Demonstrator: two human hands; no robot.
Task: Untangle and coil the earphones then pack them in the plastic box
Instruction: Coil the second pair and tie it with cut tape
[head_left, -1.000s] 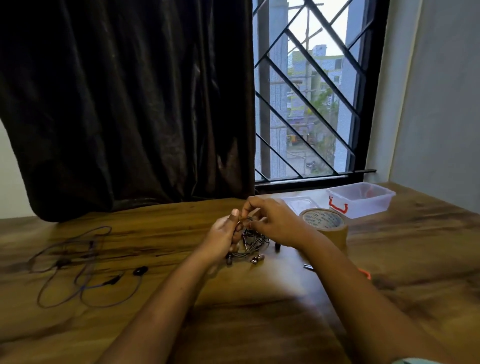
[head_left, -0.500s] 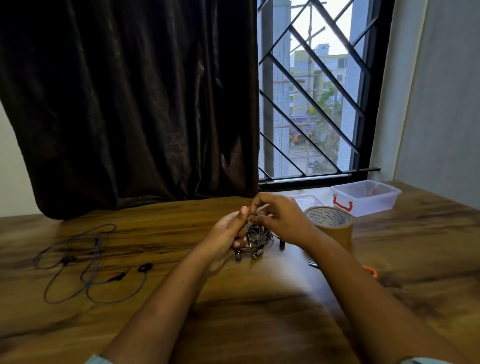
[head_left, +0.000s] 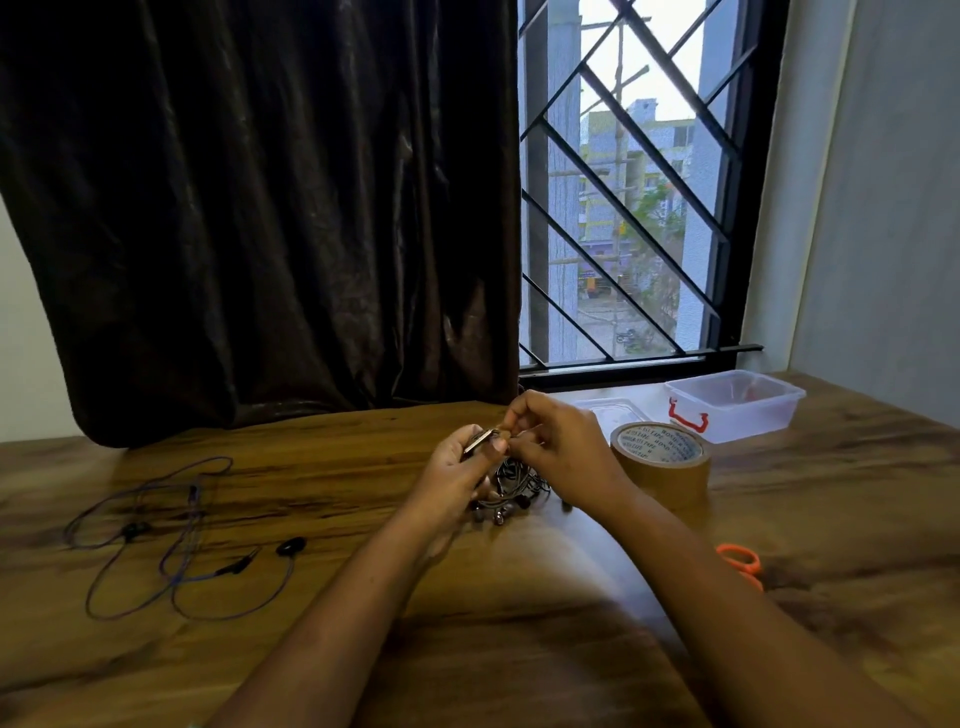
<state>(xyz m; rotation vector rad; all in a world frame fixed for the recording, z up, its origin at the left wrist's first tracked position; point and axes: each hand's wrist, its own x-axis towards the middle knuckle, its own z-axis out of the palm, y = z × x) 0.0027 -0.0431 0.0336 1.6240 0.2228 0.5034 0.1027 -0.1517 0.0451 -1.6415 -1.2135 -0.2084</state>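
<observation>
Tangled black earphones (head_left: 511, 491) are hanging as a bunch between the two hands, low over the brown wood-grain table (head_left: 363, 639). The earbuds are dangling at the bottom of the bunch; I cannot tell whether they are touching the wood.

- Left hand (head_left: 457, 470): the grip is pinching a small silver-grey oblong piece (head_left: 480, 440) on the cord between thumb and fingers.
- Right hand (head_left: 558, 449): the grip is clenching on the cord just beside that piece, fingertips curled in. The exact strand is too small to make out.
- Both hands are covering the upper part of the bunch.

Surroundings, working outward:
- A roll of brown packing tape (head_left: 660, 465) is standing on its flat side just right of the right hand. It is sitting between the hands and the box, and the wrist is overlapping its left edge.
- A clear rectangular plastic box with a red latch (head_left: 735, 408) is sitting open at the far right of the table, under the window.
- A clear plastic lid (head_left: 615, 410) is lying flat just left of the box, partly hidden by the right hand and the tape.
- Orange scissor handles (head_left: 740, 564) are showing past the right forearm, which is hiding the blades.
- Blue-corded earphones with black buds (head_left: 176, 538) are lying in loose loops at the left, well apart from the hands.
- A dark brown curtain (head_left: 260, 208) is hanging behind the table, beside a black diagonal window grille (head_left: 623, 218).
</observation>
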